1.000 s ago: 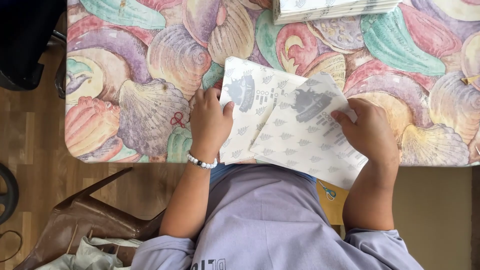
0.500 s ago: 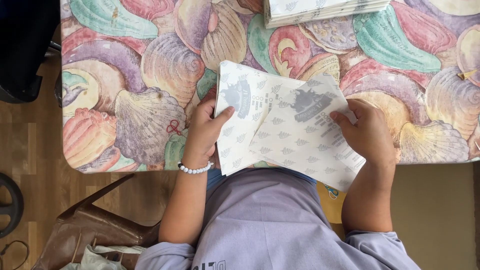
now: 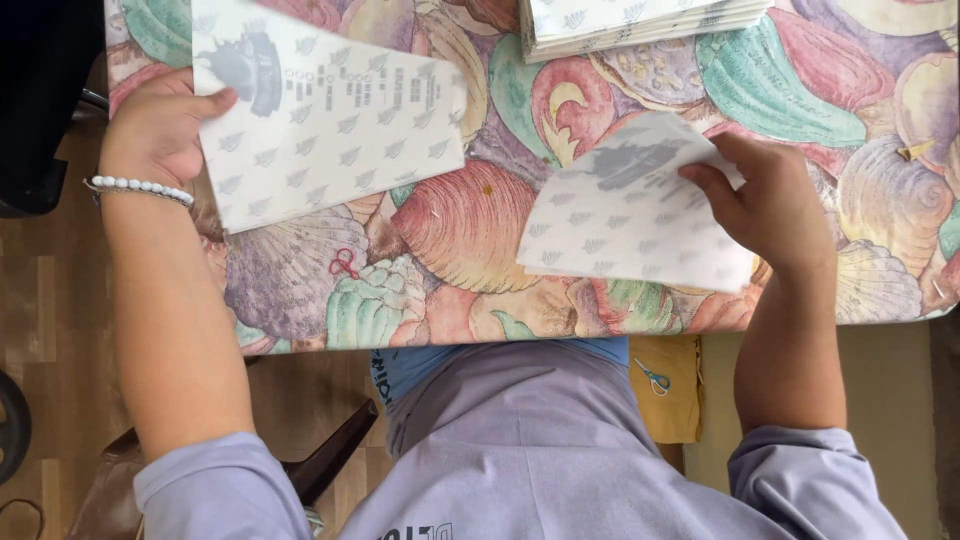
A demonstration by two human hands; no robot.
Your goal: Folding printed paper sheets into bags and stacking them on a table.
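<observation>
The left hand (image 3: 155,125) grips one white sheet (image 3: 325,105) at its left edge, thumb on top and fingers underneath. The sheet carries a pattern of small grey leaf marks, a dark grey blot near its upper left corner and rows of faint print across the middle. It lies slightly tilted over the far left part of the table (image 3: 450,230), its left edge reaching past the table's side. A white bead bracelet (image 3: 138,188) sits on that wrist.

The right hand (image 3: 775,205) pinches a second sheet (image 3: 630,215) at its right edge, fingers curled over the top. This sheet has the same leaf pattern and a dark grey blot near its upper edge, and its upper corner looks bent or folded. It rests on or just above the table near the front edge, right of centre. The two sheets are well apart, with bare cloth between them.

The table is covered by a cloth printed with large seashells in pink, teal, cream and purple. At the far edge, right of centre, lies a stack (image 3: 640,22) of similar patterned sheets, partly cut off by the frame.

The person wears a pale lilac long-sleeved top (image 3: 540,450). Below the table the floor (image 3: 40,320) is wood, a yellow cloth (image 3: 668,385) with a small scissors picture sits beside the person's right side, and a dark object (image 3: 40,100) fills the far left.
</observation>
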